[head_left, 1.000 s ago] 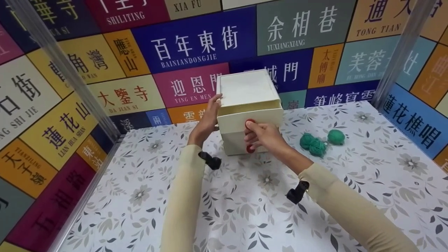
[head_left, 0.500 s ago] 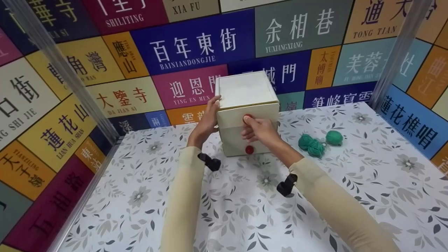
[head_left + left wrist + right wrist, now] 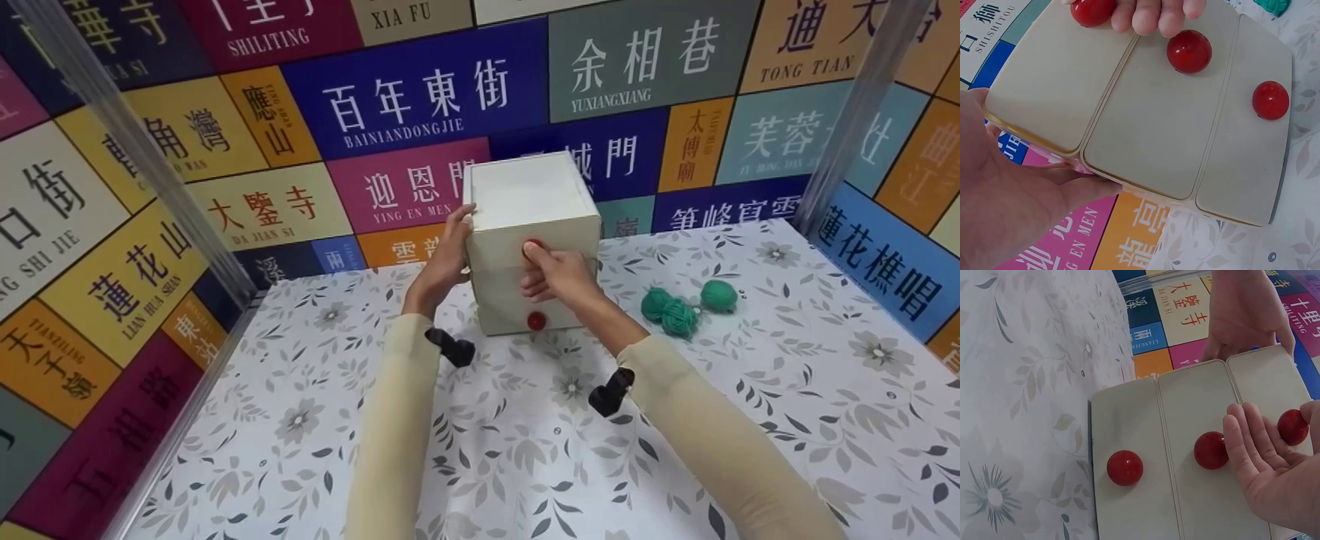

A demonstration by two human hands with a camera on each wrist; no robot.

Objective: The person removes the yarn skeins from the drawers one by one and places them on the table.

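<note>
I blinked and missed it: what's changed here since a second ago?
The top drawer slid back into the white box, closing the gap below the box's top. The right hand moved inward with it, still at its red knob. The left hand stayed against the box's side; the green yarn stayed put.

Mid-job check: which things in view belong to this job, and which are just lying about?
In the job:
white three-drawer box
top red knob
left hand, against the box's side
right hand, at the knob

Apparently just lying about:
green yarn balls, untouched on the floral tablecloth
</note>
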